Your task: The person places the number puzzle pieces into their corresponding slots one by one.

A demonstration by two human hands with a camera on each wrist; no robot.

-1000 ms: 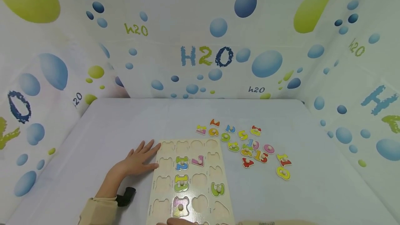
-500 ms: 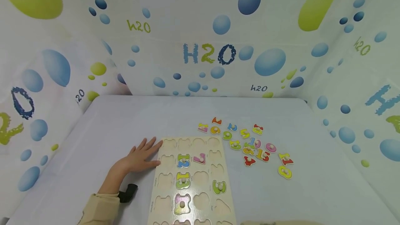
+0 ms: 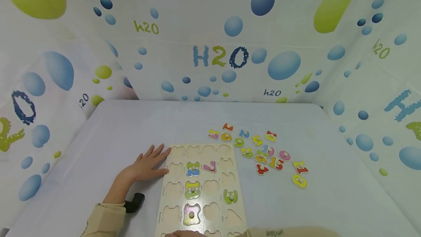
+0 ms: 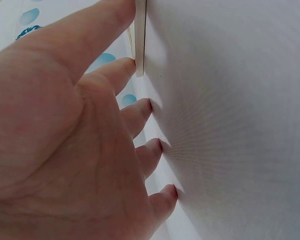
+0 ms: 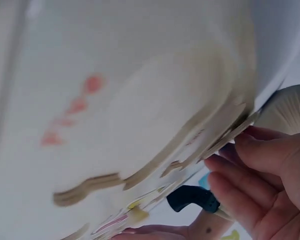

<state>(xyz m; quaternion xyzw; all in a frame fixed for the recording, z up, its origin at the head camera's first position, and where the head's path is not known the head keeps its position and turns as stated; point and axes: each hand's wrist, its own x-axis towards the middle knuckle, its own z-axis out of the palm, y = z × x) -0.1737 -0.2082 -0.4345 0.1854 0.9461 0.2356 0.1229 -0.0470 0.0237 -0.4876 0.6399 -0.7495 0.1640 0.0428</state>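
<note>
A wooden number-puzzle board (image 3: 201, 178) lies on the table. My left hand (image 3: 144, 167) spreads its fingers on the cloth at the board's left side. In the left wrist view the thumb and index fingertip (image 4: 124, 70) touch the board's edge. My right hand (image 3: 185, 233) is at the bottom of the head view, mostly cut off. In the right wrist view its bent fingers (image 5: 240, 180) are against the board; whether they pinch a piece is hidden. Knobbed pieces sit in the board: a 12 (image 3: 193, 170), 7 (image 3: 209, 167), 13 (image 3: 192, 189), 3 (image 3: 230, 196) and a pink-yellow piece (image 3: 191, 214).
Several loose number pieces lie right of and behind the board, among them a red 4 (image 3: 262, 169), a yellow 0 (image 3: 299, 181) and a pink 0 (image 3: 284, 155). A black wrist device (image 3: 134, 203) is by the left sleeve. A printed curtain (image 3: 210, 39) surrounds the table.
My right hand dropped almost out of the head view, then came back at the bottom edge with more sleeve showing. The left hand stays by the board. The head view has shifted slightly.
</note>
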